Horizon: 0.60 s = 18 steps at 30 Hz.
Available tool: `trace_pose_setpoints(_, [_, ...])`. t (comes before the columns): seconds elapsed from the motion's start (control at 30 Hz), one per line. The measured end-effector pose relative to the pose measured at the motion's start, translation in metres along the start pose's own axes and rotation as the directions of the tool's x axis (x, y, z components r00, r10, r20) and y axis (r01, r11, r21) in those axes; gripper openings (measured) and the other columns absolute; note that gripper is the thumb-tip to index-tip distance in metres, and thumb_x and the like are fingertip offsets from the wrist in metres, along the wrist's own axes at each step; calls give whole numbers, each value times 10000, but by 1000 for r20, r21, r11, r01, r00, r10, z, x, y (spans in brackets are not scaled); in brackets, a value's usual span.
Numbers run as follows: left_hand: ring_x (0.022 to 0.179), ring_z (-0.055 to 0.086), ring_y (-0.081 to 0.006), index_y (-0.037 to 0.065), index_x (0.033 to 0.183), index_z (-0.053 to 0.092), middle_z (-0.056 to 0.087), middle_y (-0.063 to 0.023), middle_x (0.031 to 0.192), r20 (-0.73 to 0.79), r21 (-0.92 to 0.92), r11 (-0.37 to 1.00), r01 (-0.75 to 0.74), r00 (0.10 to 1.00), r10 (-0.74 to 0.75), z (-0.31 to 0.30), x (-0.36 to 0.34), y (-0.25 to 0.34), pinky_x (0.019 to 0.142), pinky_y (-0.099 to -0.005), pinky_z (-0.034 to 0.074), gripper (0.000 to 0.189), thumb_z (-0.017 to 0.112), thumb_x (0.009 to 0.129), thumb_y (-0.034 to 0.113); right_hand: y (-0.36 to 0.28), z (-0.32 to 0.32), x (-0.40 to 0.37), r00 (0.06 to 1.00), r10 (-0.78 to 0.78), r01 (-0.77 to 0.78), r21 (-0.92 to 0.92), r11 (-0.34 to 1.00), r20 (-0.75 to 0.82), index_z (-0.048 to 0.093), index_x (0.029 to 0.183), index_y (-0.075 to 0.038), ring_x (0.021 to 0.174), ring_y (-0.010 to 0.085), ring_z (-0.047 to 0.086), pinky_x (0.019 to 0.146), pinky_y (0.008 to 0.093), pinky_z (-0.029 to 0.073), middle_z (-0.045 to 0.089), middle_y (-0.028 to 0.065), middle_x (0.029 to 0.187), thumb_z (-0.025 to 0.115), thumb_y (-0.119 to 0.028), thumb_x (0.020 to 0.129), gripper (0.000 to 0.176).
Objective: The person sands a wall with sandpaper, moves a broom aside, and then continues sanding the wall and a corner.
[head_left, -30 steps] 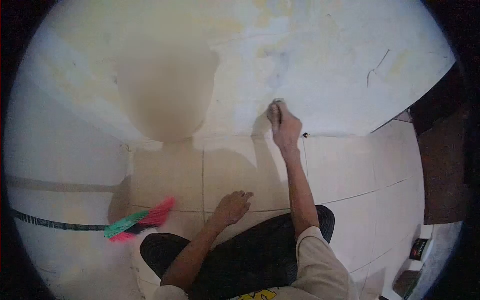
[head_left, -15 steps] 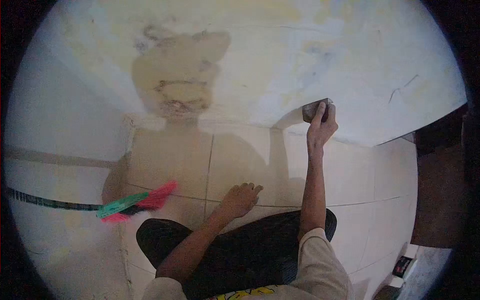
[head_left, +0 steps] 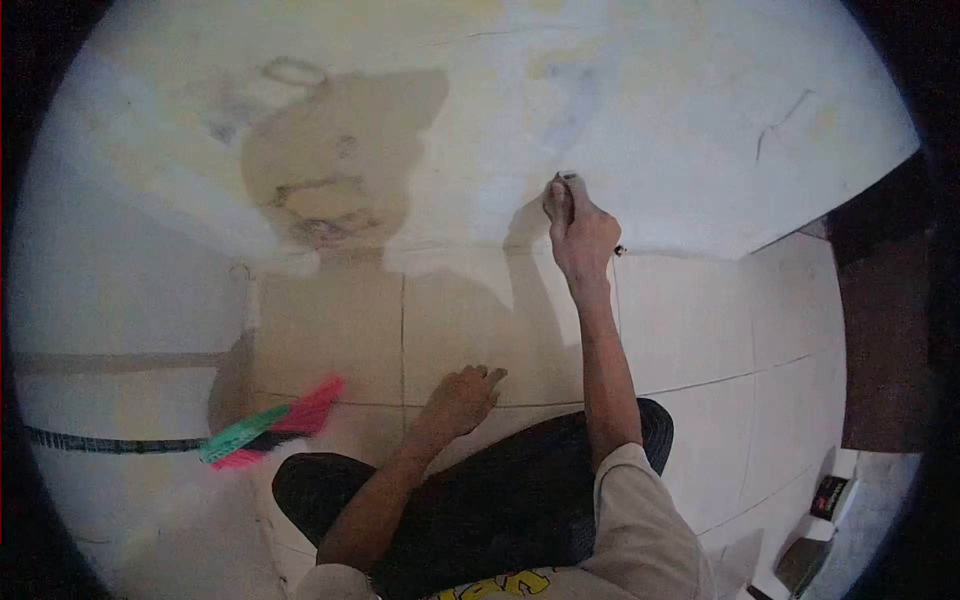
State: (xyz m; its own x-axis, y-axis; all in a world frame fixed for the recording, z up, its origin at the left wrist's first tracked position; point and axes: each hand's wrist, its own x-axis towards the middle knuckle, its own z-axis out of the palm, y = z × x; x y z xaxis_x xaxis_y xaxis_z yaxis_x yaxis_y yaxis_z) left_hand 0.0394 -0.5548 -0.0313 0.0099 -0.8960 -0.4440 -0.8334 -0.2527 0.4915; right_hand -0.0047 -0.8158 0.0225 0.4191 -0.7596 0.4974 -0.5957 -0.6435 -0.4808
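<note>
My right hand (head_left: pixel 588 238) grips a dark, flat block (head_left: pixel 560 198) against the stained, pale wall (head_left: pixel 480 130), a little above the floor. Most of the block is hidden by my fingers. My left hand (head_left: pixel 462 400) hangs over my crossed legs near the tiled floor (head_left: pixel 700 320), its fingers loosely bent and apart, with nothing seen in it. Shadows of my head and arm fall on the wall and tiles.
A broom (head_left: pixel 245 433) with green and pink bristles lies at the left. Dark brown furniture (head_left: pixel 885 340) stands at the right edge. A small black box (head_left: pixel 830 496) is at the lower right. The side wall (head_left: pixel 120 280) rises at the left.
My right hand has moved left and slightly up along the wall with the block, which is now turned more edge-on. The view has shifted a little. My left hand stays over my legs.
</note>
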Motion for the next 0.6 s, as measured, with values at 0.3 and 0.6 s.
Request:
trace_pose_setpoints(0.3, [1075,573,-310,85,1388,440,577,-167,1170,38,14,999,52,998,-53,-7,-3,5,948,-457,461,415,479,1005,242,23,-19,8,944,269,-231,196,953,-193,637,1075,-58,634,246,657,621,387,508,658,176,723,510,-363,995,340])
trace_pose_setpoints(0.6, [1103,567,-311,89,1404,425,572,-173,1216,57,28,998,50,997,-51,-5,1,9,956,-451,468,428,473,1009,247,14,-17,9,943,280,-224,280,934,-180,612,1008,-22,628,259,633,639,405,503,652,162,715,501,-273,1001,274])
